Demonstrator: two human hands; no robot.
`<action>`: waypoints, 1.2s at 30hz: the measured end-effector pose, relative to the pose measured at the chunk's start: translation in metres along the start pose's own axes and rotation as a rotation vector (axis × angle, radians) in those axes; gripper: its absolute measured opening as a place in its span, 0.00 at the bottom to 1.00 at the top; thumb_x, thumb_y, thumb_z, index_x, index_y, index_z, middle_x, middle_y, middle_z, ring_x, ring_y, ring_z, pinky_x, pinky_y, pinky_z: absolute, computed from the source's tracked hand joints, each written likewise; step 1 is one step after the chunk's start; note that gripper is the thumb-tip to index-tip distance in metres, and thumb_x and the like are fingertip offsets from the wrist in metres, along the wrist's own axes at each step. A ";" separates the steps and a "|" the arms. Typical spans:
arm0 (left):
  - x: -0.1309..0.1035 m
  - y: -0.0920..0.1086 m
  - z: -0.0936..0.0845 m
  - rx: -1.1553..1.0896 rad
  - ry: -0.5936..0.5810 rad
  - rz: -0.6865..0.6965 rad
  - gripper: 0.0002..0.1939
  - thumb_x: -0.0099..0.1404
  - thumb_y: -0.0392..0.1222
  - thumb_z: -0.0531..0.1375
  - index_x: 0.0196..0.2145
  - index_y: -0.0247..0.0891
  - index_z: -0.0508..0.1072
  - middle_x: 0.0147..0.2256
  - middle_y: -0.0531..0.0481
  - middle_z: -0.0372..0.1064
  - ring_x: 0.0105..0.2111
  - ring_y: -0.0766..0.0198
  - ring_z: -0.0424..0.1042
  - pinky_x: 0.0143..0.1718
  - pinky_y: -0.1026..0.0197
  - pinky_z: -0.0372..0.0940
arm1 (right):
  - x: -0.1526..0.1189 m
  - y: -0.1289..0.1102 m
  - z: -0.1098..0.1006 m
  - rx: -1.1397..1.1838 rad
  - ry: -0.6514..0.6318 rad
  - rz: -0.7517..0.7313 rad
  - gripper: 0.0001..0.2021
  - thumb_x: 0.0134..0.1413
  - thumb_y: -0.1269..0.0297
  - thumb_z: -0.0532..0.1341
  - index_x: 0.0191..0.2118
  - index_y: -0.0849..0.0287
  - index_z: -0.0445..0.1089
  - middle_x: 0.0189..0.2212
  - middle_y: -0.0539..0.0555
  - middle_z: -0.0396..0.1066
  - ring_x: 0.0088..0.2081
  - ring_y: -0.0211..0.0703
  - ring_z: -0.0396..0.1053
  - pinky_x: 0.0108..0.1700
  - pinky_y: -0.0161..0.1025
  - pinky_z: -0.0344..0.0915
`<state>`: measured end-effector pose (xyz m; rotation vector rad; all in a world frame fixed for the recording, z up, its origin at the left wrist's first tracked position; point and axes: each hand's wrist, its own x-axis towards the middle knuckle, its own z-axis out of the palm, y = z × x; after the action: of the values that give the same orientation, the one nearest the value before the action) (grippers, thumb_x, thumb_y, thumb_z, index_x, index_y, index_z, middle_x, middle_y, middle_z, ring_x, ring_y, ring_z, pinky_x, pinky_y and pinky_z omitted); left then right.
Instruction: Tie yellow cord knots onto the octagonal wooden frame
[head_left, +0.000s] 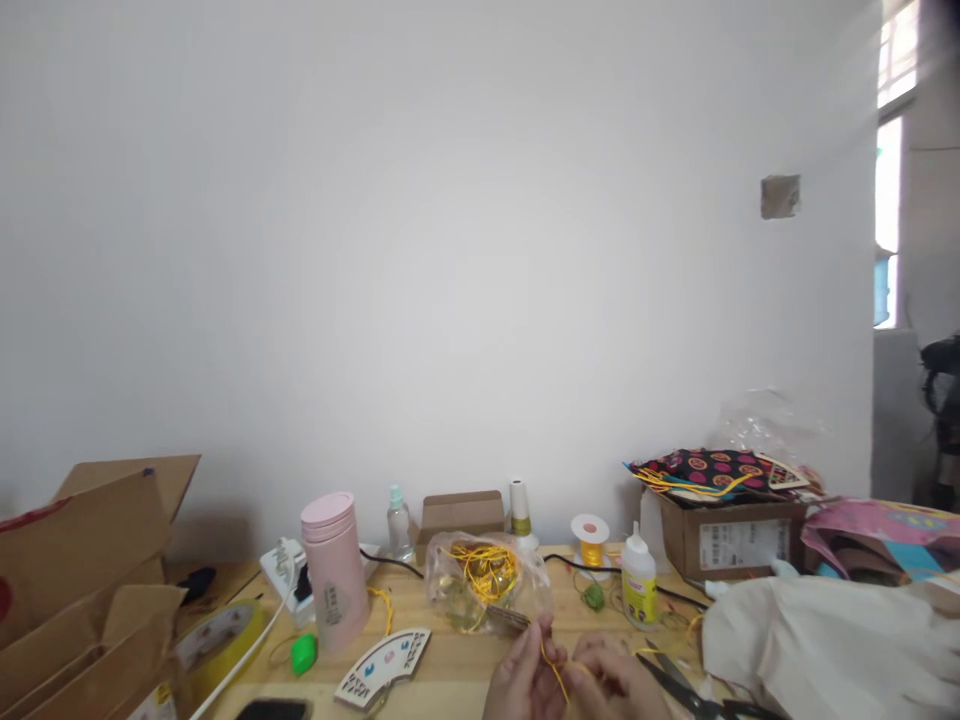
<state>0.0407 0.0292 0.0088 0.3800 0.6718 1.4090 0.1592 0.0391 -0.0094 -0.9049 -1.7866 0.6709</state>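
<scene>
At the table's front edge, my left hand [521, 675] is closed on a small brown flat piece [508, 617], whose lower part is hidden by the fingers. A thin yellow cord [555, 672] runs from it and hangs between my hands. Close by on the right, my right hand [611, 682] pinches the cord with its fingertips. Just behind my hands lies a clear plastic bag [442, 592] with tangled yellow cord [487, 570] in it. Black scissors [679, 685] lie beside my right hand, partly covered by it.
On the left stand a cardboard box [90, 540], yellow tape roll [225, 640] and pink tumbler [334, 570]. A fan-shaped printed piece [386, 665] lies in front. Behind my right hand are a glue bottle [639, 580] and cord spool [591, 545]. White cloth [810, 640] and a filled box [727, 535] sit right.
</scene>
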 end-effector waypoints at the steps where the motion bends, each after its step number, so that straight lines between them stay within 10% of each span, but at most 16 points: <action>1: -0.003 0.001 0.001 0.012 0.024 -0.011 0.10 0.44 0.38 0.66 0.26 0.33 0.73 0.16 0.54 0.65 0.19 0.70 0.67 0.24 0.68 0.62 | 0.000 -0.005 -0.004 0.010 0.033 0.018 0.18 0.50 0.53 0.51 0.20 0.60 0.65 0.22 0.53 0.65 0.25 0.42 0.63 0.26 0.34 0.59; 6: -0.016 0.006 0.006 0.113 0.067 0.032 0.08 0.50 0.37 0.62 0.30 0.32 0.72 0.20 0.55 0.65 0.15 0.76 0.63 0.20 0.71 0.60 | 0.004 -0.016 -0.018 0.067 0.062 0.167 0.23 0.52 0.51 0.47 0.18 0.61 0.65 0.15 0.51 0.63 0.23 0.43 0.63 0.30 0.37 0.60; 13: -0.020 0.007 0.009 0.122 0.082 -0.021 0.05 0.54 0.31 0.58 0.31 0.30 0.71 0.25 0.47 0.71 0.20 0.72 0.68 0.24 0.70 0.65 | 0.003 -0.018 -0.021 0.062 0.215 0.112 0.18 0.36 0.69 0.52 0.39 0.62 0.65 0.33 0.56 0.67 0.33 0.46 0.65 0.36 0.40 0.62; 30: -0.017 0.004 0.007 0.000 -0.048 -0.018 0.05 0.54 0.26 0.56 0.27 0.26 0.73 0.28 0.41 0.71 0.28 0.66 0.70 0.30 0.68 0.65 | -0.008 -0.048 -0.017 -0.480 -0.163 -0.426 0.13 0.50 0.73 0.51 0.37 0.52 0.68 0.30 0.53 0.63 0.32 0.43 0.60 0.31 0.37 0.56; 36: -0.020 0.004 0.009 0.121 -0.150 0.001 0.04 0.51 0.31 0.60 0.27 0.28 0.73 0.26 0.43 0.72 0.26 0.66 0.69 0.28 0.69 0.63 | -0.004 -0.045 -0.017 -0.461 -0.160 -0.300 0.08 0.49 0.71 0.54 0.28 0.55 0.70 0.27 0.53 0.62 0.31 0.43 0.60 0.30 0.36 0.57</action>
<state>0.0426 0.0116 0.0218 0.5758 0.6351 1.3292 0.1632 0.0111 0.0292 -0.8690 -2.2141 0.1393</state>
